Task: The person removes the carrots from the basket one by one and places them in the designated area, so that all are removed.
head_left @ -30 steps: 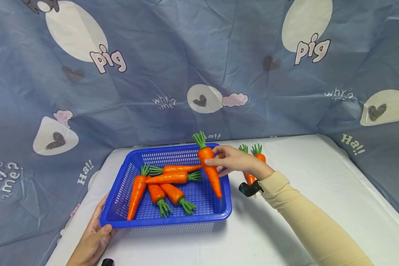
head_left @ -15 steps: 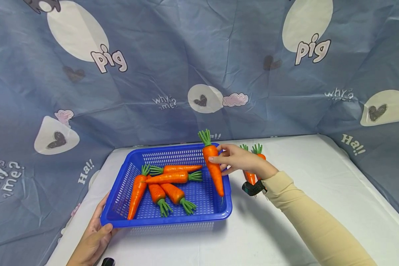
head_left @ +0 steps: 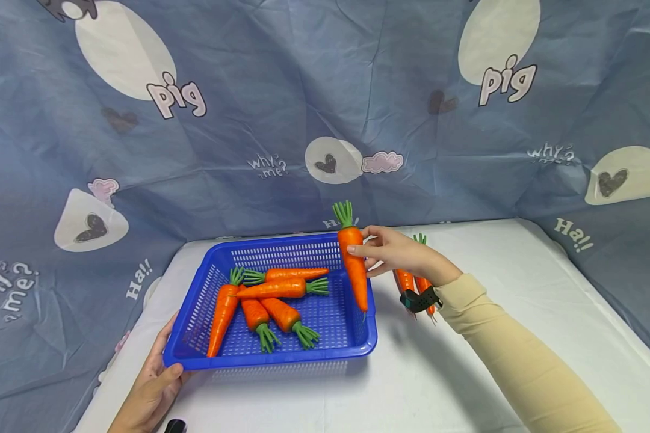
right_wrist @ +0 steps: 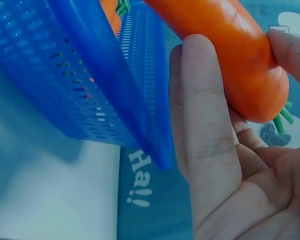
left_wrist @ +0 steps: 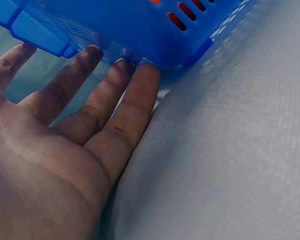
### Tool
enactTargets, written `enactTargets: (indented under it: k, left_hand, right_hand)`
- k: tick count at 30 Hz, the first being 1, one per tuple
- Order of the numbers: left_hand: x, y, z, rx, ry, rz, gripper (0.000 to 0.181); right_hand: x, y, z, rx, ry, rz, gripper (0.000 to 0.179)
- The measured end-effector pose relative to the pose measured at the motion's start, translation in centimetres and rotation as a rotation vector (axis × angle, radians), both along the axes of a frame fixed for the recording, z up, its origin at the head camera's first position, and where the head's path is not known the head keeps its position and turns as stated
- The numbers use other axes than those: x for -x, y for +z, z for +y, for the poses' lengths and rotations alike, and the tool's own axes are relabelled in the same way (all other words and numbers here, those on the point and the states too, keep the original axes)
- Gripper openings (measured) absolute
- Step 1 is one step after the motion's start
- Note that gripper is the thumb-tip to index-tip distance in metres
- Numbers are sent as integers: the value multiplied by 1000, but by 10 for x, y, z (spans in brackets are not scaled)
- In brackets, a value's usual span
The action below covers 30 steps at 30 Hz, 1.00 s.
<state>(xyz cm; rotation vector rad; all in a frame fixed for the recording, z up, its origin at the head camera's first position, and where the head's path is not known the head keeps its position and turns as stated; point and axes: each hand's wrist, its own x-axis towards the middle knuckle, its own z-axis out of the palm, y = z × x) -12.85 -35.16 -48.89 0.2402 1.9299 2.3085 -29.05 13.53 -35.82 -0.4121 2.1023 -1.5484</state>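
My right hand point(head_left: 398, 249) pinches a carrot point(head_left: 353, 264) by its thick upper part, thumb on one side and fingers on the other. Leafy end up, the carrot slants over the right side of a blue plastic basket point(head_left: 273, 362). Several carrots point(head_left: 224, 316) lie inside the basket. At its near left corner, my left hand point(head_left: 151, 385) holds the basket, thumb at the rim. The left wrist view shows the fingers point(left_wrist: 124, 115) fairly straight against the basket's lower side. In the right wrist view the carrot point(right_wrist: 235, 50) sits between thumb and fingers, beside the basket wall.
Two more carrots point(head_left: 404, 281) lie on the white tablecloth point(head_left: 541, 300) right of the basket, partly hidden by my right wrist and its black strap point(head_left: 419, 299). A blue printed curtain point(head_left: 281, 90) hangs behind the table.
My right hand has moved the carrot to the right and slightly up, toward the basket's right rim. The left hand and basket have stayed in place.
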Motion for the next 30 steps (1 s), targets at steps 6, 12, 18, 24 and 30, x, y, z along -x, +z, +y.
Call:
enactTargets:
  k: [6, 12, 18, 24, 30]
  left_hand:
    - [1, 0, -1, 1, -7, 4, 74]
    - [0, -2, -1, 6, -7, 8, 73]
    - [1, -4, -1, 11, 1, -4, 73]
    - [1, -6, -2, 15, 9, -15, 72]
    - [2, -6, -4, 18, 7, -8, 72]
  right_hand:
    - [1, 1, 10, -22, -28, 2, 57]
    - [4, -2, 22, -49, -43, 9, 60]
    - [7, -6, 36, -83, -69, 17, 58]
    - [7, -9, 52, -110, -89, 23, 63]
    - [10, -14, 71, -101, -114, 7, 68]
